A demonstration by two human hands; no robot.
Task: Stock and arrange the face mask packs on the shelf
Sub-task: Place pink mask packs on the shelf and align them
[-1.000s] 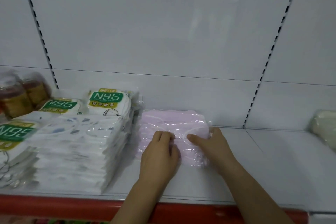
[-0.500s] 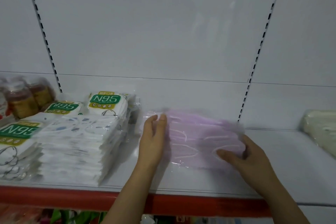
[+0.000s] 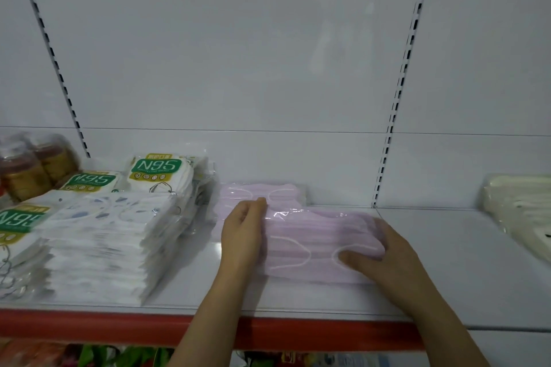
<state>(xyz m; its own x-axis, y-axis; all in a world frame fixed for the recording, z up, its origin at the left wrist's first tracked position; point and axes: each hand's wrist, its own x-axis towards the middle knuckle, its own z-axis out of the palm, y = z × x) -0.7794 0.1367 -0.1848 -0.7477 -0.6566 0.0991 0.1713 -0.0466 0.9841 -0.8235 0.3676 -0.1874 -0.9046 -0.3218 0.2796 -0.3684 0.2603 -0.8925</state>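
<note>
Both hands are down on the white metal shelf (image 3: 447, 262) with the red front strip. A flat pack of pink pleated face masks in clear plastic wrap (image 3: 316, 244) lies on the shelf board, just right of the tall stack of white patterned mask packs (image 3: 101, 247). The left hand (image 3: 243, 235) rests against the pink pack's left edge, fingers straight and together, tips pointing toward the back panel, gripping nothing. The right hand (image 3: 384, 256) sits at the pack's right end, fingers curved over its far right edge and thumb laid flat on top near the white ear loop; it looks like a loose hold on the pack. A second pink mask pack (image 3: 262, 194) lies behind the first, against the back panel, partly covered by the front pack and the left fingertips.

Left of the white patterned stack: white N95 mask packs with green and gold labels (image 3: 155, 170), some upright at the back, some flat. Further left, blurred jars with brownish contents (image 3: 26, 164). Well to the right of the pink pack, past the slotted upright, a cream-coloured bundle in clear plastic (image 3: 521, 205) at the shelf's right end.
</note>
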